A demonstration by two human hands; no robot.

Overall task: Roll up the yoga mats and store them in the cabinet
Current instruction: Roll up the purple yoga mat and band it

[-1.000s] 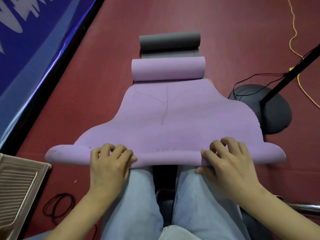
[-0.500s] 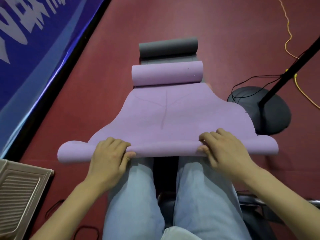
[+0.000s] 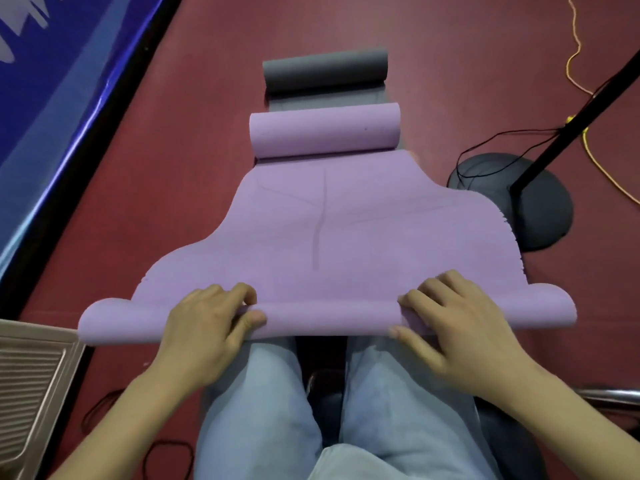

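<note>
Across the lap of a seated person in pale blue jeans (image 3: 263,410), the near end of a purple yoga mat (image 3: 332,230) is being rolled. The rolled near edge is gripped by both hands: the left hand (image 3: 204,327) is curled over the roll left of centre, its fingers (image 3: 239,292) bent on top and the thumb pressed against the roll's near side; the right hand (image 3: 460,323) is clamped on the roll right of centre, fingers arched over the top and the thumb laid along the near face. Beyond the hands, the mat is seen spread flat away from the knees onto a dark red floor (image 3: 173,168), and its far end is curled into a second roll. Just behind that roll, a grey yoga mat (image 3: 325,72) lies partly rolled, its flat portion tucked beneath the purple one. To the right, a black round stand base (image 3: 540,216) with a slanted pole is seen on the floor, with a yellow cable (image 3: 575,50) trailing past. A blue banner (image 3: 52,81) lines the left edge, and a beige ribbed panel (image 3: 31,386) sits at lower left.
</note>
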